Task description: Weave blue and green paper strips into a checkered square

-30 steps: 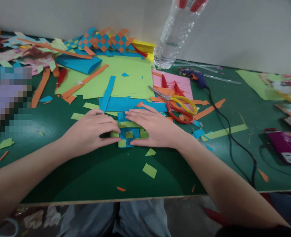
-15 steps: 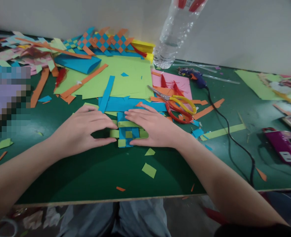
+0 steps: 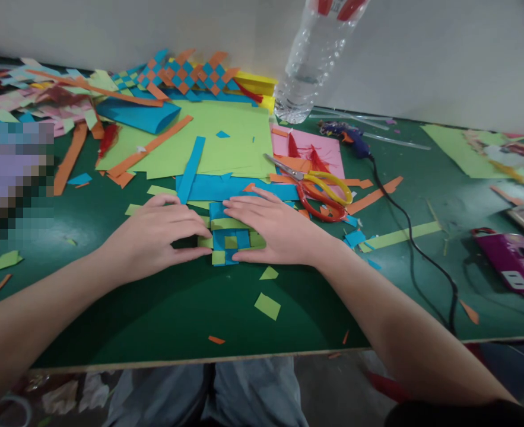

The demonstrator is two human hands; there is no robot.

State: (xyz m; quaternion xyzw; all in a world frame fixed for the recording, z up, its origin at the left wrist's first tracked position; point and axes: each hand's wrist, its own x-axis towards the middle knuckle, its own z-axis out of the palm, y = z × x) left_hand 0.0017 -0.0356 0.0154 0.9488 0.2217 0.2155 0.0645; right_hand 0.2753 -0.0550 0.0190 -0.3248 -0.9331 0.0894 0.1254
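Observation:
Under my hands lies a small woven piece of blue and green paper strips (image 3: 231, 242), flat near the table's front. My right hand (image 3: 273, 228) rests over its right part, fingers stretched across the upper strips and thumb on the lower edge, holding it down. At the left side, my left hand (image 3: 155, 237) curves with thumb and fingers apart. Between them shows the end of a green strip (image 3: 205, 242); the fingertips are close to the weave's edge. Part of the weave is hidden under my right hand.
Behind the weave lie blue strips (image 3: 244, 188), green sheets (image 3: 226, 142) and scissors (image 3: 319, 184) with red and yellow handles. A water bottle (image 3: 308, 71) stands at the back. On the right are a blue glue gun (image 3: 353, 142), its black cord (image 3: 404, 213) and a purple device (image 3: 506, 261).
My left hand has shifted slightly right, its thumb closer to the weave and the green strip end. My right hand stays in place over the weave.

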